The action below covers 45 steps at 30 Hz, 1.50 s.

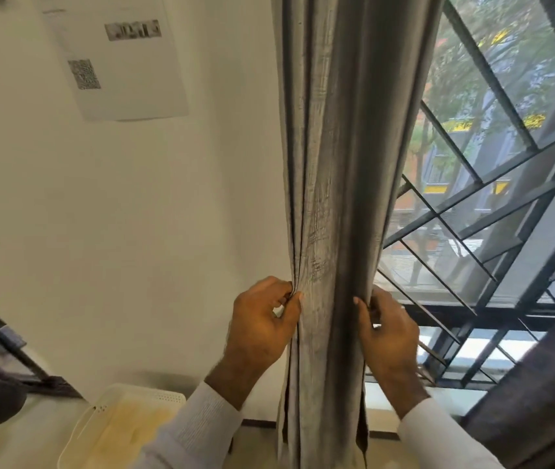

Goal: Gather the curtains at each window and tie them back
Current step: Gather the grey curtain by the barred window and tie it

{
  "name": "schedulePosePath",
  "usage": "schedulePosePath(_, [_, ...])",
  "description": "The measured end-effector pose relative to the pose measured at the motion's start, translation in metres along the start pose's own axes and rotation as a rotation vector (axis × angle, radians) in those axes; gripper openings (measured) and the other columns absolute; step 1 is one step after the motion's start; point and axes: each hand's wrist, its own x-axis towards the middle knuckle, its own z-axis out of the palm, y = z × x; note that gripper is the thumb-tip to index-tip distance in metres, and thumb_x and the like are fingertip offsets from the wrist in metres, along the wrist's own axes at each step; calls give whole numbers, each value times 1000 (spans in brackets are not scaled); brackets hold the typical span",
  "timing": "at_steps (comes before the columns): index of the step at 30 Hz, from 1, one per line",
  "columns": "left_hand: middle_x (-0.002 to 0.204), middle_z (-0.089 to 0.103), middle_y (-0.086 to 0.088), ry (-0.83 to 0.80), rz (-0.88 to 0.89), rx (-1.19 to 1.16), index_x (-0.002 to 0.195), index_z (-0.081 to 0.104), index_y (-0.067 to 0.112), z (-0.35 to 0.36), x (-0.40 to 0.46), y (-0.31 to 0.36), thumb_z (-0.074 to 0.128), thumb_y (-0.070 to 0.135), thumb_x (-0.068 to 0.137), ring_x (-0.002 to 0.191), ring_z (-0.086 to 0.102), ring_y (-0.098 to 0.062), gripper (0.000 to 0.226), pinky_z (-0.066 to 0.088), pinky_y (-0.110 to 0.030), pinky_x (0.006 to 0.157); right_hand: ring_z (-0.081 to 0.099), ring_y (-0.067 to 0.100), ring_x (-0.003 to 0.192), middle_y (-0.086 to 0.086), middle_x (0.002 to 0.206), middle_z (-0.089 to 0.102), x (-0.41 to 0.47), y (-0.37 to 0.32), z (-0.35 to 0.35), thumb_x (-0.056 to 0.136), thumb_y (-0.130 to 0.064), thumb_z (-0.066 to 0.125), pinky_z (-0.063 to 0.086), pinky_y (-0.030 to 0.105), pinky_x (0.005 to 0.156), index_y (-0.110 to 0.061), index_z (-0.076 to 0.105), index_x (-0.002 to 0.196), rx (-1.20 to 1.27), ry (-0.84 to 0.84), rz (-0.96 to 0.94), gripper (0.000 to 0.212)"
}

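The grey curtain [333, 164] hangs bunched, long axis vertical. Left hand [262, 319] and right hand [387, 330] pinch its opposite edges.

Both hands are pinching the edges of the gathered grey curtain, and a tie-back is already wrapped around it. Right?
Not quite. In the head view the left hand and right hand do pinch the edges of the gathered grey curtain, but no tie-back is around it yet.
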Motion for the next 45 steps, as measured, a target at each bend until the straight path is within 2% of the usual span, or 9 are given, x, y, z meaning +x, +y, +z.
schedulePosePath(3, [82,70,7,-7,-39,-23,93,77,13,1,-1,-3,76,21,100,77,65,-12,11,57,-24,71,58,-2,89,-6,102,67,-22,-6,7,102,-19,69,47,10,85,-12,71,112,-35,38,-182,12])
schedulePosePath(8, [88,75,6,-82,-22,-79,101,79,13,5,-1,5,76,17,101,81,69,-12,6,58,-23,76,70,17,103,4,119,72,-39,-11,26,109,-43,52,61,34,90,-14,70,134,-76,-211,-336,42])
schedulePosePath(16, [88,72,7,-82,25,-10,102,77,13,6,-3,8,77,14,98,83,66,-8,5,50,-12,75,69,6,102,-11,110,71,-28,-30,18,100,-45,62,62,33,86,-27,75,107,157,-260,-162,24])
schedulePosePath(21, [87,67,9,-52,10,52,96,70,17,5,-5,-1,74,15,99,80,63,-15,5,55,-34,69,69,19,118,-7,124,72,-18,-36,6,95,-34,78,59,36,98,-20,70,114,563,-222,83,25])
schedulePosePath(24, [87,70,9,-31,5,49,101,73,17,8,-7,-4,74,19,100,78,64,-13,2,57,-35,68,73,6,107,-19,112,75,-12,-44,2,91,-15,79,58,18,91,-16,68,116,504,-189,29,27])
schedulePosePath(28, [94,75,14,-18,-42,4,115,75,23,13,-7,-2,77,23,100,81,68,-10,15,61,-29,72,76,6,99,-14,104,79,-6,-44,7,94,-3,75,58,15,85,-12,72,117,532,-167,77,26])
schedulePosePath(34, [98,78,9,-92,-59,-60,115,76,19,20,2,-6,71,29,98,87,74,-17,20,62,-43,78,75,12,101,-11,103,78,-2,-42,16,95,-14,76,60,22,87,-21,79,113,485,-262,98,20])
schedulePosePath(40, [90,66,22,-40,-32,108,106,71,30,11,0,3,71,29,97,80,61,-4,8,51,-11,73,75,18,100,-7,103,78,-4,-41,8,94,-19,76,61,24,83,-19,79,111,548,-279,99,17])
schedulePosePath(45, [92,70,13,-116,-102,48,110,71,26,12,-2,0,74,31,97,81,68,-11,14,63,-33,74,70,16,88,-6,94,72,0,-41,16,94,-26,79,60,23,74,-22,78,104,362,-276,-7,11])
